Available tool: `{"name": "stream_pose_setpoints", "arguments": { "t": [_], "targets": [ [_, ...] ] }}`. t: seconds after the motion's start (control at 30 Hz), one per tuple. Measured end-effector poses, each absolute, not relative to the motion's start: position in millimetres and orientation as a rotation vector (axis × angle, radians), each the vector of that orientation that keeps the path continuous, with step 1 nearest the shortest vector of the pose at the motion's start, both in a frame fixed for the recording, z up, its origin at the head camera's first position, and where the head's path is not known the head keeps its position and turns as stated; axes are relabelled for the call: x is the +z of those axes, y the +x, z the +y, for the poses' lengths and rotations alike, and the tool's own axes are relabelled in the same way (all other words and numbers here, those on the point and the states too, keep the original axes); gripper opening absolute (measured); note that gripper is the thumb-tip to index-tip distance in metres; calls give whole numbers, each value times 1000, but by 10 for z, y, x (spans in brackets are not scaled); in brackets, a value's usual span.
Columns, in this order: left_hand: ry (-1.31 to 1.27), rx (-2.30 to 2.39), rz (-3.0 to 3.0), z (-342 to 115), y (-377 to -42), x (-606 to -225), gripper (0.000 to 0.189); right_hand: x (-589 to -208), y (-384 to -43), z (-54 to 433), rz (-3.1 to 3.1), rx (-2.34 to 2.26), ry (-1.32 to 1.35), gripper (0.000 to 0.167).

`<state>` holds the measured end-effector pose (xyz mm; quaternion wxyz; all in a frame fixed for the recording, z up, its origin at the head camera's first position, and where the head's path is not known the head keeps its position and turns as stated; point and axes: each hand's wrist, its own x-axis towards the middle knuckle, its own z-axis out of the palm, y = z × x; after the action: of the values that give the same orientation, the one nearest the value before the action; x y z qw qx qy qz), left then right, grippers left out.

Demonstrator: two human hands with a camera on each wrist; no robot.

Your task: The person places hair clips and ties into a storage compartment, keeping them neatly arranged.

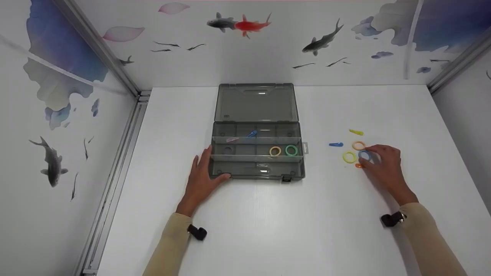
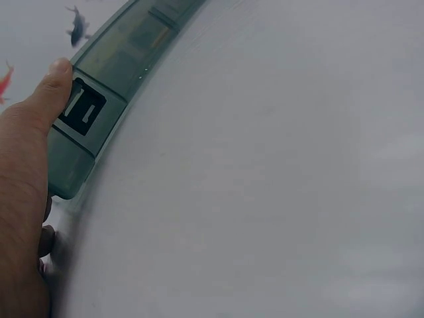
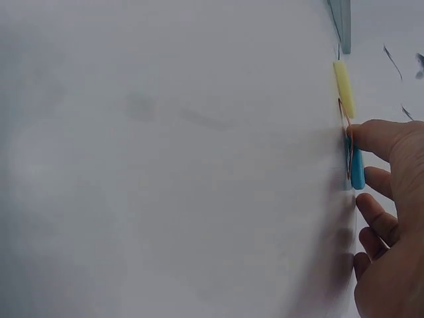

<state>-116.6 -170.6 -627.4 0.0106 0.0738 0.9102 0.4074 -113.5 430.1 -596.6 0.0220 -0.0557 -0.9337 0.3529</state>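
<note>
My left hand (image 1: pixel 200 179) rests on the front left corner of a smoky grey compartment box (image 1: pixel 241 167), fingers stretched along its side, thumb on the front edge. In the left wrist view, the thumb lies near the dark latch (image 2: pixel 83 106). My right hand (image 1: pixel 383 168) pinches a blue hair tie (image 1: pixel 364 155) at the table between thumb and index finger. Close by lie an orange hair tie (image 1: pixel 358 145), a yellow-green hair tie (image 1: pixel 349 157) and an orange snap clip (image 1: pixel 358 165), partly hidden by the thumb.
The box lid (image 1: pixel 256 105) stands open at the back. Inside are a pink clip (image 1: pixel 232 140), a blue clip (image 1: pixel 252 133), a peach hair tie (image 1: pixel 275 156), a green hair tie (image 1: pixel 291 155) and a dark hair tie (image 1: pixel 228 150). A blue clip (image 1: pixel 336 144) and yellow clip (image 1: pixel 356 132) lie right of the box.
</note>
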Motion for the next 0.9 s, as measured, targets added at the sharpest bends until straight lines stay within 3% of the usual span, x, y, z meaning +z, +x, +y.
{"name": "stream_pose_setpoints", "arguments": {
  "t": [0.6,0.9],
  "targets": [
    [228,1268,2847,-1701,-1181,-6299,117,-5965,-1171,4354,-2848,1117,-150,41],
    [212,1278,2839,-1718,-1172,-6300,116,-5913,-1230,4184,-2744,1117,35,29]
  ]
}}
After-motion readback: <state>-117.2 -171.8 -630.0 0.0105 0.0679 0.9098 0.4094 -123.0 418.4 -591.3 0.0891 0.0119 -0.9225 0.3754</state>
